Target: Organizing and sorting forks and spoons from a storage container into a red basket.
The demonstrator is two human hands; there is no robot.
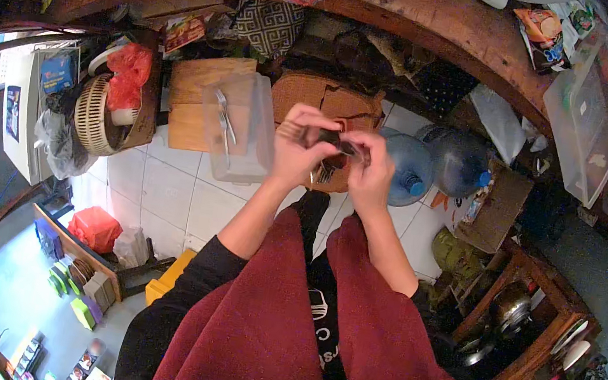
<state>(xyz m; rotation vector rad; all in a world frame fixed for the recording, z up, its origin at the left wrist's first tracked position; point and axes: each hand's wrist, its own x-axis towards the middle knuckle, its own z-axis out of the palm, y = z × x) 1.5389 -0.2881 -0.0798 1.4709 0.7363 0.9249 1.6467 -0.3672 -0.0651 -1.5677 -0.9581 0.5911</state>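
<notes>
My left hand [299, 151] and my right hand [369, 167] are raised close together over the floor. Their fingers pinch a small dark item [338, 141], too blurred to name. Blurred fork tines [291, 131] stick out at the left of my left hand. Just below, between the wrists, more metal fork tines [325, 175] show; what they rest on is mostly hidden. To the left lies a translucent plastic container [252, 161] with several metal forks [224, 119] in it. Behind my hands is an orange-brown object [298, 92], partly covered.
A wooden board [190, 102] lies under the container's left side. Large blue water bottles [402, 166] stand on the right, beside an open cardboard box [492, 212]. A wooden bench [391, 2] spans the far side. At left is a cream plastic basket [92, 117] with a red bag [128, 72].
</notes>
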